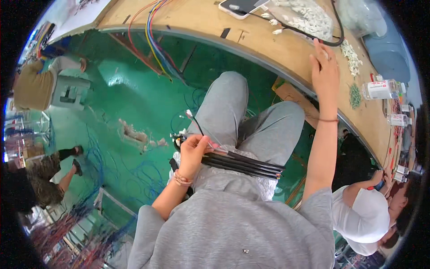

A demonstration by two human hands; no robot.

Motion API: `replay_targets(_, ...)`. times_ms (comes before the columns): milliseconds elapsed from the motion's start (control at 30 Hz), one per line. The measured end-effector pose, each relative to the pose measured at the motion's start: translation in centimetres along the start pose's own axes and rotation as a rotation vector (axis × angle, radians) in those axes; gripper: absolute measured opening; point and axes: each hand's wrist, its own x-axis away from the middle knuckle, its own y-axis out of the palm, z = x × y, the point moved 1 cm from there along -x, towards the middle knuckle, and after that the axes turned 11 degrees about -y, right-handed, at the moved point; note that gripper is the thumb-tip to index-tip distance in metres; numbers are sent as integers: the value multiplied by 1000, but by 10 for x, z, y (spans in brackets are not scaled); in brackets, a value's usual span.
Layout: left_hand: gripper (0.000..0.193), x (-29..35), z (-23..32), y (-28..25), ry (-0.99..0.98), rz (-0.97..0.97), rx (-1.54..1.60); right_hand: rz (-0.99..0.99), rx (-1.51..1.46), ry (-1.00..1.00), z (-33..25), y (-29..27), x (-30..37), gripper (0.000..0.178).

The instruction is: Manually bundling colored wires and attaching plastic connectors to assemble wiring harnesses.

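Observation:
My left hand (191, 154) is closed over my lap, its thumb and fingers pinching a black cable (195, 122) that has a small white connector at its upper end. Beneath that hand, a bundle of black sleeved cables (244, 165) lies across my thighs on clear plastic wrap (268, 187). More white connectors cluster at the bundle's left end. My right hand (324, 74) is stretched out over the wooden table, fingers apart, by the edge of a clear bag of white connectors (309, 20). Close to its fingertips runs a thick black cable (333, 43).
Loose white connectors (351, 58) and a small green pile (355, 96) lie on the table (268, 49), near plastic bottles (383, 89). A phone (239, 8) rests at the far edge. Coloured wires (156, 40) hang down. Another person (365, 210) sits at right.

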Motion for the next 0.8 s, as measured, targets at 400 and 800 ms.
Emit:
replay_targets(400, 23, 11, -7, -56, 90, 515, -791, -593, -1075, 22, -186, 45, 117, 28)
replay_targets(800, 16, -1, 14, -50, 608, 370, -1070, -630, -1587, 545, -228, 82, 131, 22)
